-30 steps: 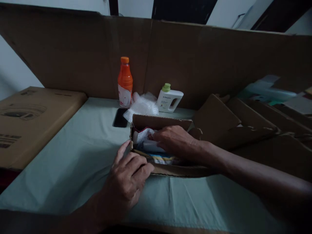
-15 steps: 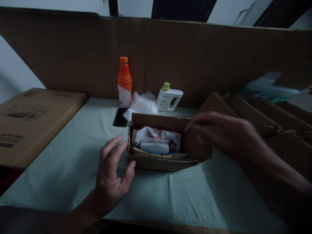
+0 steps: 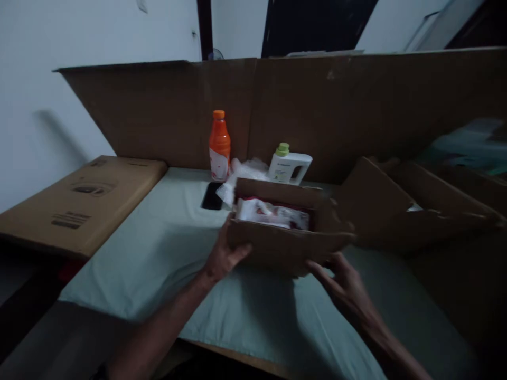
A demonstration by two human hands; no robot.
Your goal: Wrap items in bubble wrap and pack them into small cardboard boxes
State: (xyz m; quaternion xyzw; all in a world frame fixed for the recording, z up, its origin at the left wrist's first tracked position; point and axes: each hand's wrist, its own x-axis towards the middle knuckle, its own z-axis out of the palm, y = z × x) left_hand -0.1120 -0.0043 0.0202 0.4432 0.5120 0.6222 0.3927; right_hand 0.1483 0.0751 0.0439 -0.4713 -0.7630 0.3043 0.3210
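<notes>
A small brown cardboard box [image 3: 277,247] with its top open is between my hands, tilted slightly, with a shadow on the cloth below it. Inside lies a white printed packet [image 3: 273,214] with reddish marks; the lower contents are hidden by the front wall. My left hand [image 3: 226,254] is closed on the box's left side, thumb across the front wall. At the lower right corner, my right hand [image 3: 344,279] grips the box, its far fingers partly hidden and blurred.
Behind the box stand an orange bottle [image 3: 219,146] and a white jug with a green cap [image 3: 290,168], with bubble wrap [image 3: 246,171] between them. A black phone [image 3: 212,196] lies nearby. A flat carton [image 3: 85,203] is at left, open cardboard boxes [image 3: 380,206] at right, and a cardboard panel [image 3: 158,111] behind.
My left hand has gone from beside the box to gripping its left side. My right hand has moved from the top right edge to the lower right corner. The camera view has shifted.
</notes>
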